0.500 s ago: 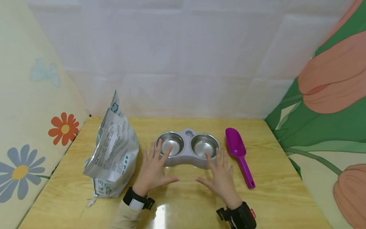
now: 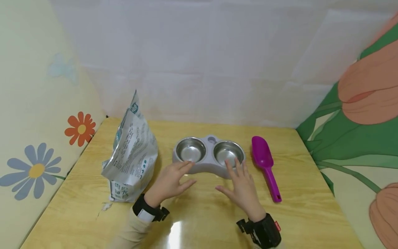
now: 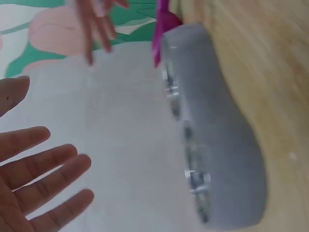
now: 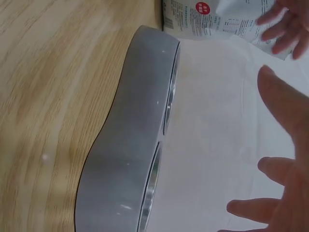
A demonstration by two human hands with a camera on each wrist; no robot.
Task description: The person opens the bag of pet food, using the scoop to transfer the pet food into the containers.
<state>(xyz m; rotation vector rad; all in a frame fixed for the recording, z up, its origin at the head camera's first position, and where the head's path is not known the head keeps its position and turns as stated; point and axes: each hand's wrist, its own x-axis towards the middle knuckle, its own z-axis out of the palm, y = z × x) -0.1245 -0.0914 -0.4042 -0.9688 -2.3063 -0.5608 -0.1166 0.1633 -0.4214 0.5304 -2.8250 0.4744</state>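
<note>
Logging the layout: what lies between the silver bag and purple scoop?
The gray two-bowl feeder, plus the left hand and right hand; the head view shows this.

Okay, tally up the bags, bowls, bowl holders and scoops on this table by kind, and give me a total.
Silvery bag: 1
Metal bowls: 2
Grey bowl holder: 1
Purple scoop: 1
Total: 5

Grey twin feeder (image 2: pixel 210 168), two round shiny metal bowls (image 2: pixel 191 149) side by side, upright on wooden table (image 2: pixel 200 211)
</note>
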